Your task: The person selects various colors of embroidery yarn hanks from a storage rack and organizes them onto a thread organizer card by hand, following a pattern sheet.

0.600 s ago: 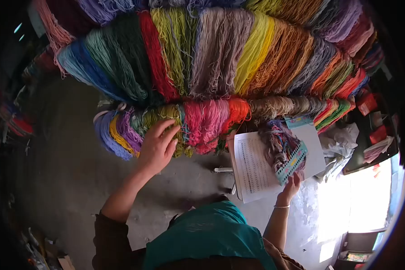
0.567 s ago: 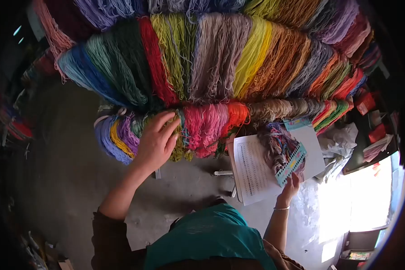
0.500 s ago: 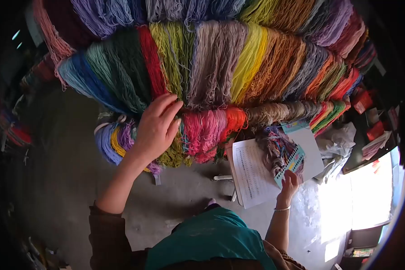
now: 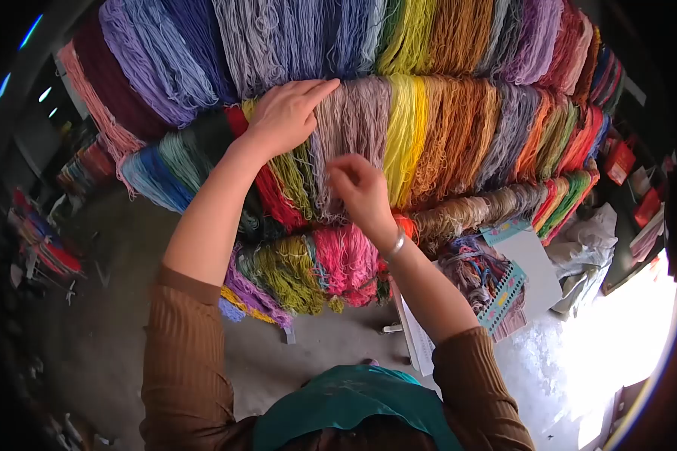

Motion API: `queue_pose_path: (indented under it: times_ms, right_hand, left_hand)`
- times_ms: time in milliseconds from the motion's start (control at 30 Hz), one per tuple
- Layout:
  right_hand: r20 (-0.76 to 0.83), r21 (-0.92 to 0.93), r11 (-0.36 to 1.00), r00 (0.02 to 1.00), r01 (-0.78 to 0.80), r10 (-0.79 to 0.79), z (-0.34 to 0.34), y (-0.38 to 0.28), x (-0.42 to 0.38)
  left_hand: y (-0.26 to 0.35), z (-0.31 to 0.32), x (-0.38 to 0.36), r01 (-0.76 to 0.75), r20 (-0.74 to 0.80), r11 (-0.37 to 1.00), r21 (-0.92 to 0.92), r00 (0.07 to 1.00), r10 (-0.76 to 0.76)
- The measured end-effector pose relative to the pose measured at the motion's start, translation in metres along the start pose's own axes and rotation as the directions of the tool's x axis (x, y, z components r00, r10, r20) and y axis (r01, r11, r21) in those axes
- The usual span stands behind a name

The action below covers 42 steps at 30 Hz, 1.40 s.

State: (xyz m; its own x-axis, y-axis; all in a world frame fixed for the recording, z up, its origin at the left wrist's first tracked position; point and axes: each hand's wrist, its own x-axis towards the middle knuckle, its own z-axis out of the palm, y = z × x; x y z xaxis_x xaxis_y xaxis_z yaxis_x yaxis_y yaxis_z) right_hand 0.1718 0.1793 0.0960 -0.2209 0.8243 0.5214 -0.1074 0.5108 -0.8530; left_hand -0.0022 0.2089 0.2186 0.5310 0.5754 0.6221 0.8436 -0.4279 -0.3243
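My left hand [image 4: 289,113] lies over the top of the middle row of yarn, fingers stretched out and thumb apart. Its fingertips touch the upper end of a mauve-grey yarn hank [image 4: 353,113]; beneath the palm is an olive-green hank [image 4: 297,177]. My right hand [image 4: 362,192], with a bracelet at the wrist, is in front of the mauve-grey hank, its fingers curled inward. Whatever they may hold is hidden. A yellow hank [image 4: 405,135] hangs just to the right, and a red hank [image 4: 274,199] to the left.
Above hangs another row of hanks [image 4: 278,37]; a lower row includes pink yarn [image 4: 344,259]. At lower right, a spiral notebook [image 4: 504,297] and mixed yarn [image 4: 470,263] rest on papers. A pale plastic bag [image 4: 583,244] is beside them, over the grey floor [image 4: 338,331].
My right hand has left the notebook and moved up and left to the mauve-grey hank. My left hand has risen to the top of that row. The view has shifted slightly.
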Motion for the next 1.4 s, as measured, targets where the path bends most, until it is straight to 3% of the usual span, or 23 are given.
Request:
queue_pose_path:
  times_ms: [167,333,433,500,567,633,1000,1400]
  right_hand:
    - [-0.278,-0.238,0.948,0.92,0.212,-0.276,0.021,0.021,0.06]
    - [-0.298,-0.314,0.926,0.905,0.209,-0.305,0.027,0.029,0.067]
    - [-0.307,-0.242,0.948,0.911,0.206,-0.276,0.027,0.032,0.063]
    - [-0.31,-0.034,0.987,0.937,0.158,-0.16,0.023,0.035,0.058]
    - [-0.261,0.016,0.99,0.956,0.141,-0.132,0.018,0.034,0.054]
    - [-0.112,0.416,0.904,0.982,-0.094,0.153,0.013,0.013,0.048]
    - [-0.017,0.52,0.827,0.965,-0.215,0.261,0.015,0.006,0.049]
    - [-0.021,0.545,0.811,0.963,-0.213,0.267,0.017,0.005,0.044]
  left_hand:
    - [-0.003,-0.004,-0.004,0.03,0.035,0.998,-0.056,0.999,-0.028]
    - [-0.004,0.002,-0.004,0.036,0.026,0.998,-0.055,0.999,-0.034]
    - [-0.003,0.002,-0.005,0.048,0.017,0.998,-0.039,0.999,-0.048]
    - [-0.003,0.003,-0.005,0.052,-0.005,0.998,-0.047,0.999,-0.052]
    - [-0.001,0.003,-0.006,0.044,-0.025,0.997,-0.061,0.999,-0.046]
    - [0.001,0.003,-0.005,0.078,-0.018,0.996,-0.035,0.997,-0.079]
    - [-0.001,0.004,-0.006,0.052,-0.096,0.998,-0.048,0.994,-0.056]
    - [-0.001,0.007,-0.008,0.052,-0.089,0.999,0.006,0.995,-0.052]
